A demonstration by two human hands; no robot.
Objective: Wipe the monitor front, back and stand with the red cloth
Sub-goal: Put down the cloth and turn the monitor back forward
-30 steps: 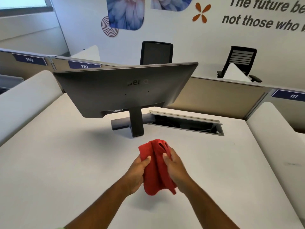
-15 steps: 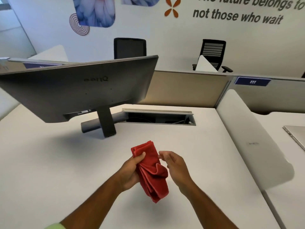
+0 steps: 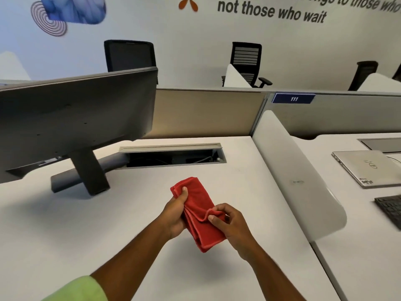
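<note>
Lengthwise, red cloth (image 3: pixel 200 213) runs far-left to near-right between both hands.

A white desk (image 3: pixel 65 246) spreads beneath both hands. Beyond the left hand (image 3: pixel 175 216), the monitor's dark stand (image 3: pixel 86 172) rests on it, its long grey foot reaching back toward an open cable tray (image 3: pixel 173 155) set into the desktop (cables show dimly inside). Past the right hand (image 3: pixel 233 224), across a curved white divider (image 3: pixel 293 181), a neighbouring desk (image 3: pixel 358 235) carries a closed silver laptop (image 3: pixel 366 168) and, nearer, a black keyboard (image 3: pixel 390 210) cut by the frame edge.
</note>
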